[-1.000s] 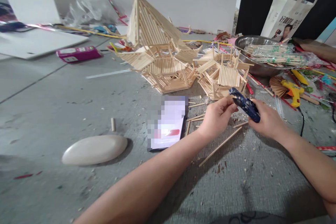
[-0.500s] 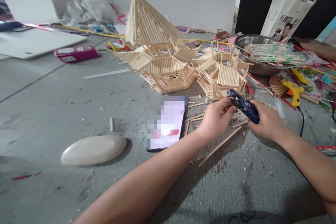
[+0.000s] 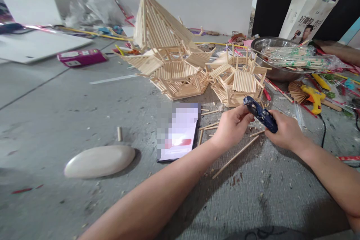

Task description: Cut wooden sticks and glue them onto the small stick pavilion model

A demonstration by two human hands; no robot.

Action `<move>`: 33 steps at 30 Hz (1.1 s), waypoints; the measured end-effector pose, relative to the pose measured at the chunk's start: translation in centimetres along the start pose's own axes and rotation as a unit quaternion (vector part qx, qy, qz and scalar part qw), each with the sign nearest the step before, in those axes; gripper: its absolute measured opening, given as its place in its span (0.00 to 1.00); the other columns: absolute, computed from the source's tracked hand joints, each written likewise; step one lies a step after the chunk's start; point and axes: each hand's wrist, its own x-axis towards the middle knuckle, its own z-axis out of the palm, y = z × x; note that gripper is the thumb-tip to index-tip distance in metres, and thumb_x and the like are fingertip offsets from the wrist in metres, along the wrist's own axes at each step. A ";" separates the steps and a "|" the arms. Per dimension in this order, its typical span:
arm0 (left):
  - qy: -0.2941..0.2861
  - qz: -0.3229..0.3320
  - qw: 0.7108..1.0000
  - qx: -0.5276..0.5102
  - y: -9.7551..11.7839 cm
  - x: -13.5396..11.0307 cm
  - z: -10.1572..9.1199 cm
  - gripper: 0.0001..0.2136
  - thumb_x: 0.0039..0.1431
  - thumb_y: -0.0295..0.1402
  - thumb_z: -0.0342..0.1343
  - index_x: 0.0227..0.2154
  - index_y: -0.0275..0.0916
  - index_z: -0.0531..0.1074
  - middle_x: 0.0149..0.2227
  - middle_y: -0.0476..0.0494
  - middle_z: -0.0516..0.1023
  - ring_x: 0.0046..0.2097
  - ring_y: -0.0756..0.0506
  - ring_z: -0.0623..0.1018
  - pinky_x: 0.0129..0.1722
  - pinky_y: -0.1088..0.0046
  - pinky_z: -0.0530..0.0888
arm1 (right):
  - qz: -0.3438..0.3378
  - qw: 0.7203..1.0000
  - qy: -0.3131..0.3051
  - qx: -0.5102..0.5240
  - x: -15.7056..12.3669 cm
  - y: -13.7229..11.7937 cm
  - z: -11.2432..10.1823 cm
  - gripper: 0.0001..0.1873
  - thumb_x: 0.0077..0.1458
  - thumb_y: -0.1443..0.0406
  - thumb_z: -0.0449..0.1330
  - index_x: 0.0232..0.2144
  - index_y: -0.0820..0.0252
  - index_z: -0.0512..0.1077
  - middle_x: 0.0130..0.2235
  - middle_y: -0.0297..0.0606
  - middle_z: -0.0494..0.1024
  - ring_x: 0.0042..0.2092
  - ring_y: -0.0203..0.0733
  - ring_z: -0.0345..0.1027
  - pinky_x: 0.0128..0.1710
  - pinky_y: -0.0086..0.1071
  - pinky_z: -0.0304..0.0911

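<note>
My right hand [image 3: 287, 129] is wrapped round a dark blue hand tool [image 3: 261, 114], speckled with pale bits; its exact kind does not show clearly. The tool slants up and left, its far end close to my left hand. My left hand [image 3: 232, 125] is closed, thumb and fingers pinched together beside the tool's jaw end. What lies between those fingertips is too small to make out. Just beyond both hands stands a small wooden stick model [image 3: 239, 78]. A thin wooden stick [image 3: 235, 157] lies on the floor below them, with several shorter sticks near my left wrist.
Left of my forearm lies a phone [image 3: 180, 131], and farther left a smooth whitish oval object [image 3: 99, 161]. A larger stick model with a tall roof [image 3: 160, 22] stands behind. At right are a metal bowl [image 3: 281, 75] of packaged sticks and a yellow glue gun [image 3: 316, 99].
Both hands stay in nearly the same place. The right fingers and the blue tool's handle have shifted slightly.
</note>
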 end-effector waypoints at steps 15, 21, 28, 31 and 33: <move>-0.008 -0.001 1.000 0.008 0.5 0.0 -0.3 0.08 0.54 0.30 0.47 0.24 0.35 0.68 0.23 0.47 0.74 0.26 0.53 0.72 0.27 0.76 0.68 | 0.007 1.000 -0.005 0.005 0.0 0.2 0.1 0.09 0.47 0.62 0.50 0.32 0.59 0.64 0.27 0.39 0.73 0.29 0.44 0.68 0.28 0.33 0.57; 0.001 -0.011 1.000 -0.015 0.2 0.2 -0.2 0.07 0.54 0.32 0.48 0.23 0.36 0.66 0.23 0.48 0.74 0.27 0.53 0.72 0.28 0.76 0.68 | 0.015 0.999 -0.007 0.028 0.1 0.2 0.1 0.06 0.47 0.61 0.51 0.28 0.57 0.64 0.24 0.36 0.72 0.25 0.41 0.65 0.25 0.32 0.54; 0.000 -0.027 0.999 -0.026 0.1 0.3 -0.1 0.08 0.53 0.33 0.49 0.24 0.36 0.67 0.23 0.48 0.74 0.26 0.53 0.71 0.28 0.76 0.67 | 0.068 0.976 -0.033 0.204 0.6 0.2 -0.6 0.07 0.48 0.62 0.51 0.30 0.57 0.65 0.25 0.34 0.72 0.27 0.39 0.66 0.29 0.33 0.59; -0.009 -0.043 0.998 -0.035 0.1 0.2 0.0 0.08 0.53 0.33 0.49 0.23 0.36 0.67 0.23 0.48 0.74 0.25 0.53 0.70 0.28 0.75 0.67 | 0.080 0.954 -0.048 0.285 0.9 1.7 -2.3 0.08 0.47 0.62 0.52 0.32 0.57 0.66 0.31 0.36 0.73 0.34 0.42 0.68 0.35 0.36 0.63; 0.004 -0.049 0.997 -0.051 0.1 0.2 0.0 0.08 0.53 0.34 0.49 0.23 0.37 0.66 0.22 0.49 0.73 0.25 0.53 0.70 0.27 0.75 0.66 | 0.040 0.952 -0.057 0.300 1.0 2.9 -3.6 0.12 0.46 0.62 0.52 0.36 0.56 0.65 0.36 0.37 0.73 0.37 0.43 0.68 0.38 0.38 0.63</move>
